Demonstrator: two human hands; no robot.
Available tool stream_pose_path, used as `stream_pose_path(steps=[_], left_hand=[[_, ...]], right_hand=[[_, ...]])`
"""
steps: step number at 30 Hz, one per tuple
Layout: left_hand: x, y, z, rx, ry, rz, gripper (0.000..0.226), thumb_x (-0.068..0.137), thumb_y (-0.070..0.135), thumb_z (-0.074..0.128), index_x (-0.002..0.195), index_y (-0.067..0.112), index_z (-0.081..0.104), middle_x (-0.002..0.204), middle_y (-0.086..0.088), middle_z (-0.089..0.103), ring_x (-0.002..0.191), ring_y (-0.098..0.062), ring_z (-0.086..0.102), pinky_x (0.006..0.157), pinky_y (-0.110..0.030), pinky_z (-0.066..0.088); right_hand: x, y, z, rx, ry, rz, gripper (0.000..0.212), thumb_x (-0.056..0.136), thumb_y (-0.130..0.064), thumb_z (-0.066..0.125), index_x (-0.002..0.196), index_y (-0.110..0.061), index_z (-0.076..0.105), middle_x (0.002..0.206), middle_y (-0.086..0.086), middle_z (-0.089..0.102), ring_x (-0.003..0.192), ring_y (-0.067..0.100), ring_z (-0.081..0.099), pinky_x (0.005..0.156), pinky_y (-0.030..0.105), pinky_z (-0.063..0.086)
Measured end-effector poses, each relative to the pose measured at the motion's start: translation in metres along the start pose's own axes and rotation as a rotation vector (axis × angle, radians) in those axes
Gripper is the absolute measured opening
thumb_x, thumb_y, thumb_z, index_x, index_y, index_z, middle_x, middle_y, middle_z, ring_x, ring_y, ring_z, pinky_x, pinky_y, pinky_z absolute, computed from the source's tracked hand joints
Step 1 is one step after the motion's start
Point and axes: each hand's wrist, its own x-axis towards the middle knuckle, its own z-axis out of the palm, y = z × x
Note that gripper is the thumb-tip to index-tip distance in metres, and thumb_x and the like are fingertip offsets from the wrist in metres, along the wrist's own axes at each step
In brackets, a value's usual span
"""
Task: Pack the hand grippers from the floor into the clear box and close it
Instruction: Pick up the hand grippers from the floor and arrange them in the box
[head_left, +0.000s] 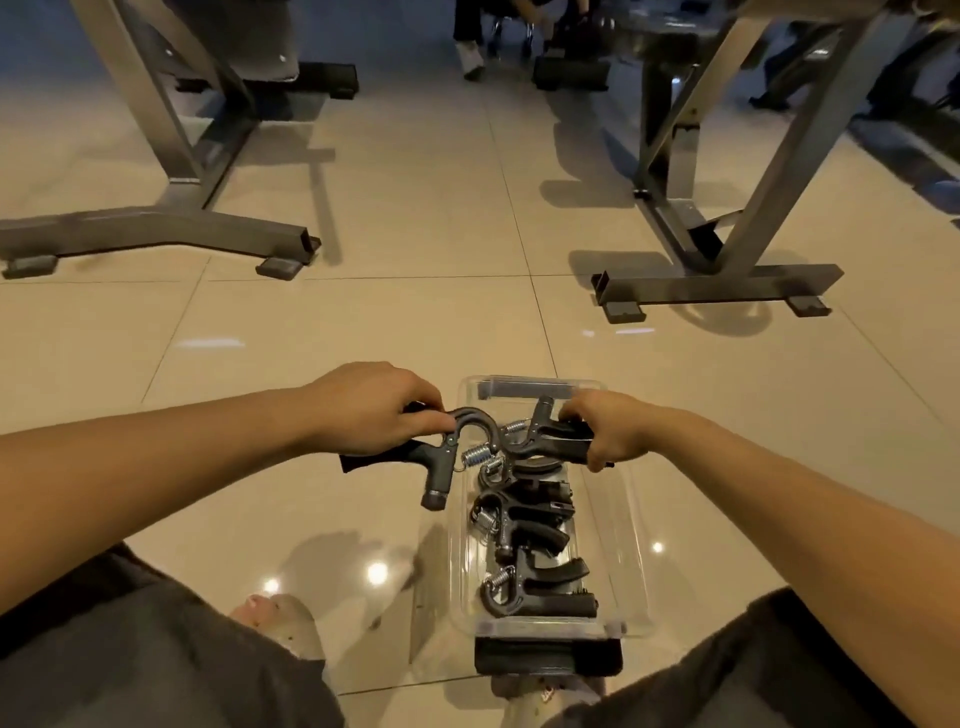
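Hand grippers (441, 467) hang in left grip (363, 410) and right grip (608, 428) at clear box (618, 519).

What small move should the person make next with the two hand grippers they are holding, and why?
Probably lower the right-hand gripper, held by the right hand, into the far end of the clear box: it hangs over that end, and the packed grippers fill the near part. The left-hand gripper, in the left hand, hangs mostly outside the left wall, so it follows.
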Motion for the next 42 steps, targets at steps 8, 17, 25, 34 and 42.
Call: stream_pose_path(steps=[8,17,25,34,42], left_hand=[[0.025,-0.019,0.014,-0.105,-0.039,-0.009,0.037,0.096,0.063,0.044,0.104,0.036,0.068,0.091,0.015,0.068,0.084,-0.012,0.06,0.077,-0.033,0.05],[0.042,-0.024,0.01,-0.144,-0.03,-0.025,0.038,0.096,0.062,0.045,0.106,0.035,0.07,0.092,0.012,0.071,0.084,-0.013,0.061,0.079,-0.036,0.052],[0.026,-0.03,0.009,-0.161,-0.059,-0.045,0.036,0.097,0.061,0.046,0.107,0.036,0.07,0.087,0.017,0.066,0.081,-0.008,0.059,0.075,-0.032,0.049],[0.02,-0.039,0.01,-0.188,-0.039,-0.064,0.034,0.096,0.06,0.048,0.106,0.037,0.07,0.082,0.019,0.064,0.078,-0.005,0.058,0.07,-0.029,0.046],[0.032,-0.038,0.005,-0.215,0.001,-0.071,0.035,0.096,0.061,0.049,0.109,0.037,0.071,0.1,0.017,0.07,0.09,-0.013,0.06,0.078,-0.032,0.049]], right_hand=[[0.067,0.022,0.085,-0.141,0.021,-0.068,0.041,0.081,-0.011,0.069,0.119,-0.017,0.057,0.116,0.002,0.05,0.1,0.025,0.057,0.075,0.029,0.044],[0.09,0.025,0.115,-0.208,0.012,-0.07,0.058,0.079,-0.003,0.068,0.133,-0.016,0.049,0.123,0.004,0.051,0.104,0.026,0.057,0.085,0.037,0.052],[0.1,0.017,0.125,-0.242,0.021,-0.067,0.069,0.081,-0.006,0.069,0.143,-0.018,0.044,0.134,0.002,0.05,0.118,0.024,0.052,0.093,0.036,0.051],[0.1,0.015,0.124,-0.307,-0.005,-0.01,0.07,0.082,-0.009,0.072,0.144,-0.019,0.041,0.134,0.003,0.051,0.117,0.025,0.053,0.092,0.037,0.051],[0.083,0.001,0.09,-0.251,-0.002,0.048,0.056,0.085,-0.005,0.063,0.138,-0.015,0.048,0.132,0.006,0.055,0.115,0.027,0.058,0.087,0.035,0.051]])
